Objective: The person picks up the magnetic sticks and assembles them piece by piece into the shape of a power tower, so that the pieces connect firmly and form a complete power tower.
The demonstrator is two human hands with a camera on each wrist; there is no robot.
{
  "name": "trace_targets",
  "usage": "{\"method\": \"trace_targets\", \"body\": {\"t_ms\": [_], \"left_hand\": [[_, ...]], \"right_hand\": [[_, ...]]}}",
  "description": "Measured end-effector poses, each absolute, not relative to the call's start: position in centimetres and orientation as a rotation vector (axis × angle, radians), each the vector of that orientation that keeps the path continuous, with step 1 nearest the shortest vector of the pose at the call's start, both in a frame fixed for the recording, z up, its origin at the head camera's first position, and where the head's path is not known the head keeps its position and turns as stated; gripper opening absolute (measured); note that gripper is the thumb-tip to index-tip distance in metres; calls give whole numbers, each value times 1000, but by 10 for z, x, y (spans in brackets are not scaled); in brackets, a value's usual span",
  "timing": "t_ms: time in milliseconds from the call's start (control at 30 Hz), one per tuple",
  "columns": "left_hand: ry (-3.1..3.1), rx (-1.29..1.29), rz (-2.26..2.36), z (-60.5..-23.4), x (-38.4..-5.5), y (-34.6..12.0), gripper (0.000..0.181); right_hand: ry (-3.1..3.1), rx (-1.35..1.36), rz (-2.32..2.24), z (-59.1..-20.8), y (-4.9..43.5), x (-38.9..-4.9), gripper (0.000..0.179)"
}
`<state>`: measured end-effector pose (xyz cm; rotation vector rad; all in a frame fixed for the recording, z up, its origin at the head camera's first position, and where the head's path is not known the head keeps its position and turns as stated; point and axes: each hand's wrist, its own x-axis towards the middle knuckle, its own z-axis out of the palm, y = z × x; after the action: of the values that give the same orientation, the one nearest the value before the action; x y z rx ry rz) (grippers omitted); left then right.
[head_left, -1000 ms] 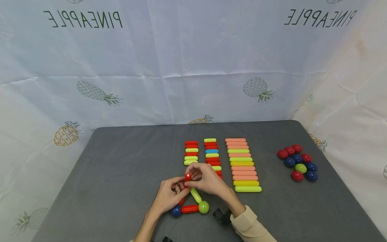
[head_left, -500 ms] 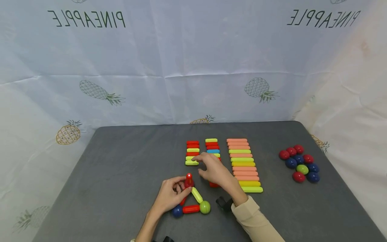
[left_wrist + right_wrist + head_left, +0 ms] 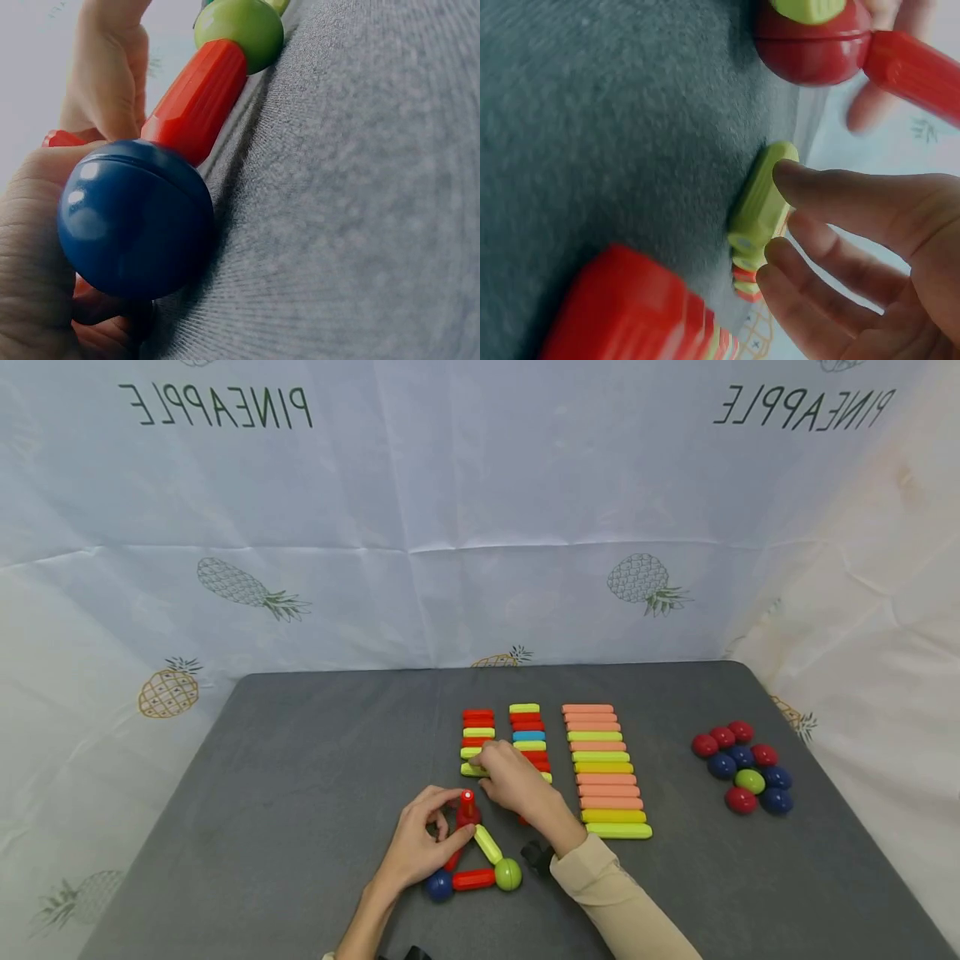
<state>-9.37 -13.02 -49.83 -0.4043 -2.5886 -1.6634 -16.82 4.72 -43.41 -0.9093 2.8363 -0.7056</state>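
Observation:
My left hand pinches the dark red ball at the far corner of a flat triangle of building rods and balls. A red rod stands up from that ball. A blue ball and a green ball form the near corners, joined by a red rod; a yellow-green rod runs from green ball to red one. Beyond the triangle, my right hand has thumb and fingers around a short yellow-green rod at the near end of the left column, low at the table.
Short rods lie in two columns, partly behind the right hand, one with a blue rod. To their right is a column of longer rods. Loose balls, among them a green ball, cluster at the table's right side. A patterned cloth hangs behind.
My right hand has let go of the upright red rod and moved away to the rod columns. The nearest yellow-green rod has shifted slightly toward me. The left hand stays at the red ball.

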Motion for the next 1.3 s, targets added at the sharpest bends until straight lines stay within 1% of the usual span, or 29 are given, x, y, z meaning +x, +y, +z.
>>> {"method": "trace_targets", "body": {"t_ms": [67, 167, 333, 600, 667, 767, 933, 1100, 1300], "left_hand": [[-2552, -462, -1697, -499, -94, -131, 35], [-2516, -533, -1717, -500, -95, -131, 30], [-2482, -557, -1722, -501, -95, -131, 26], [-2478, -530, -1717, -501, -95, -131, 24], [-2482, -525, -1713, -502, -95, -131, 23], [-2484, -538, -1705, -502, -96, -131, 23], [-2471, -573, -1719, -502, -96, -131, 24], [-2467, -555, -1732, -502, -95, -130, 21], [-2456, -522, -1705, -504, -95, -132, 21]], "right_hand": [[2847, -914, -685, -435, 44, -168, 22], [2850, -887, -683, -436, 41, -167, 21], [2842, -836, -746, -440, 37, -166, 16], [2898, -836, -617, -443, 38, -162, 27], [2900, -829, -682, -441, 42, -160, 28], [2831, -812, -927, -434, 53, -154, 29], [2578, -889, -1256, -420, 74, -141, 25], [2336, -944, -1370, -415, 93, -124, 19], [2146, -969, -1363, -420, 110, -111, 20]]}}
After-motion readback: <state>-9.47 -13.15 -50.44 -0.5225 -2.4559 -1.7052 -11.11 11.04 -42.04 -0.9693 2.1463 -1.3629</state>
